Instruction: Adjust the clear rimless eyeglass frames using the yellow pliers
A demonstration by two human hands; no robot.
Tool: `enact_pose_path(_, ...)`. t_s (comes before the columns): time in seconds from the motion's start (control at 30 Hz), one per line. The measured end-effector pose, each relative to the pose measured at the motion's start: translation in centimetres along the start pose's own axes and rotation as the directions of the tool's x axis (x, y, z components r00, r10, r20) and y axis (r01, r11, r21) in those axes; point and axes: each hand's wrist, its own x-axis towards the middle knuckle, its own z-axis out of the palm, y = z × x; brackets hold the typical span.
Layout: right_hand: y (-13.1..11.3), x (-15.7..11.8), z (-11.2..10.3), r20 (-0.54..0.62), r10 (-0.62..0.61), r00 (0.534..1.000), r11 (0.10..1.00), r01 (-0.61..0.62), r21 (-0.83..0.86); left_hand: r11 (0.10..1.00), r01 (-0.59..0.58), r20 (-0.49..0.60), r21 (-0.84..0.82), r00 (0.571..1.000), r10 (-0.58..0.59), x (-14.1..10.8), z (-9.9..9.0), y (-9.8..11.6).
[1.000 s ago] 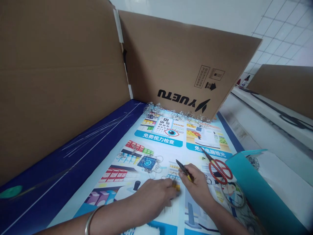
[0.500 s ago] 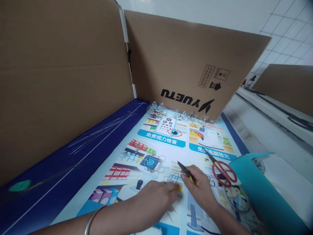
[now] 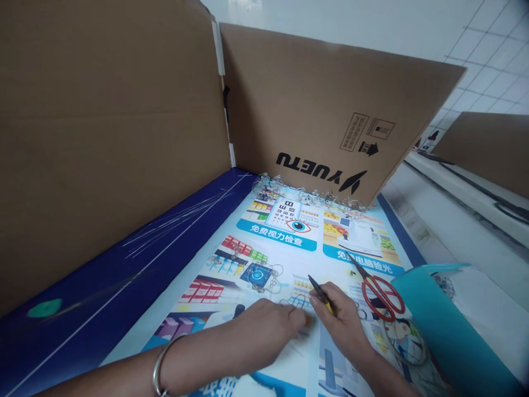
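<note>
Cardboard walls: the plain cardboard sheet (image 3: 103, 138) and the YUETU-printed cardboard sheet (image 3: 314, 105) rise behind your work and meet at a taped corner; another cardboard sheet (image 3: 483, 149) stands further off to your right.

Work surface: a printed eye-care poster (image 3: 281, 259) lies flat in front of you, with Chinese captions and an eye chart, and a dark blue panel (image 3: 124, 259) runs along its left side.

Left hand: your left hand (image 3: 264, 325) reaches in from the lower left, wearing a silver bangle (image 3: 159, 372) on the wrist. Its fingers (image 3: 295, 322) curl close together, tips down by a small orange piece (image 3: 308, 320); you cannot tell whether they pinch it.

Right hand: your right hand (image 3: 341, 325) sits just beside the left. Its thumb and fingers press together, pinching the yellow grip of small black-nosed pliers (image 3: 321, 293), whose tips point up and left.

Wire: a thin dark wire loop (image 3: 298, 301) lies on the poster, just above your left fingers and beside the pliers' tips.

Beadwork: a clear beaded wire piece (image 3: 262, 278) lies left of your hands, and a clear beaded strand (image 3: 309, 194) runs along the foot of the printed cardboard.

Nearby tools: red-handled scissors (image 3: 382, 298) lie open to your right, touching the edge of a curled teal sheet (image 3: 442, 325).
</note>
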Motion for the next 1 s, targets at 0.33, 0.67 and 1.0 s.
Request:
enact_pose_path(0.33,-0.9,-0.6,0.3,0.134,-0.080,0.988,0.995,0.072,0.064,0.985,0.086,-0.116,-0.149,0.988,-0.103,0.8,1.2,-1.2)
enact_pose_path(0.67,-1.4,-0.4,0.1,0.176,-0.087,0.981,0.995,0.079,0.053,0.886,0.041,-0.284,-0.461,0.939,-0.192,0.9,1.0,-1.3)
enact_pose_path(1.0,-1.8,-0.7,0.5,0.114,0.066,0.991,0.989,-0.080,0.123,0.295,0.017,-0.121,-0.955,0.890,-0.440,1.4,1.9,-0.7)
